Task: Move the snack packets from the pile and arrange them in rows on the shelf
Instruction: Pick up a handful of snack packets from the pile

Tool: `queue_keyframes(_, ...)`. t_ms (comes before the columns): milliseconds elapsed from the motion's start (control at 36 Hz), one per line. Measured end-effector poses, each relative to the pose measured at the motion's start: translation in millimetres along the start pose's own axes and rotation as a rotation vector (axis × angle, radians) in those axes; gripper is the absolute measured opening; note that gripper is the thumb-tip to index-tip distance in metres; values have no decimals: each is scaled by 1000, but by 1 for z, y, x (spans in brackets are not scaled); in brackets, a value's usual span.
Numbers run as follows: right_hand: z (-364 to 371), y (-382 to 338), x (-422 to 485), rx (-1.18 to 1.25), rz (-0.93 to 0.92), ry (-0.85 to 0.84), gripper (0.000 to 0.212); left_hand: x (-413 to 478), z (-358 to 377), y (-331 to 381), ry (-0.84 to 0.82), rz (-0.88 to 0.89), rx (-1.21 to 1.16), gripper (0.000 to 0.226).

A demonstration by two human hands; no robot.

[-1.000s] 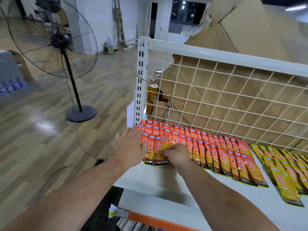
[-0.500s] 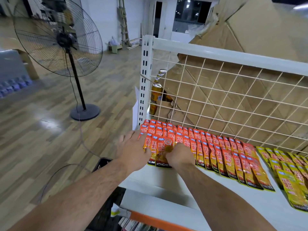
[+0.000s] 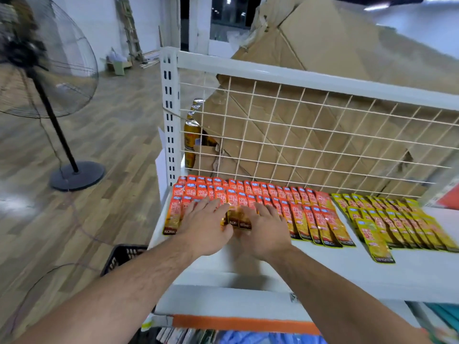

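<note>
Orange snack packets (image 3: 293, 202) lie in overlapping rows along the back left of the white shelf (image 3: 335, 266). Yellow packets (image 3: 387, 219) lie in rows to their right. My left hand (image 3: 206, 224) lies flat, fingers spread, on the front row of orange packets near the shelf's left end. My right hand (image 3: 263, 229) lies flat beside it on the same row. Between the two hands a few packet bottoms (image 3: 238, 220) show. Neither hand grips anything.
A white wire grid (image 3: 310, 135) backs the shelf, with flattened cardboard (image 3: 323, 70) and a bottle (image 3: 192, 135) behind it. A standing fan (image 3: 47, 95) is on the wooden floor to the left. A black crate (image 3: 124, 256) sits below the shelf's left end.
Both hands have flattened onto the front orange row; the right hand no longer pinches a packet. The view has swung right, showing more yellow packets.
</note>
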State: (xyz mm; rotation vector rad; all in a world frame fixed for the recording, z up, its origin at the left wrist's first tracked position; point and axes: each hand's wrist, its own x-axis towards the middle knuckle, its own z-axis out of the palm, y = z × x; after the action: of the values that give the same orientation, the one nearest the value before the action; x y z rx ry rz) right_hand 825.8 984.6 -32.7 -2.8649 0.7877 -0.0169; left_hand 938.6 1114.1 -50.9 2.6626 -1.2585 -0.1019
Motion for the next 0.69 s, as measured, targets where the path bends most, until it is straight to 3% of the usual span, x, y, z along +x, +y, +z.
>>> queue_keyframes(306, -26, 129, -70, -23, 273, 22, 77, 19, 10, 138, -87, 265, 5, 64)
queue_keyframes(694, -61, 327, -180, -11, 390, 98, 78, 10, 45, 365, -90, 446, 67, 61)
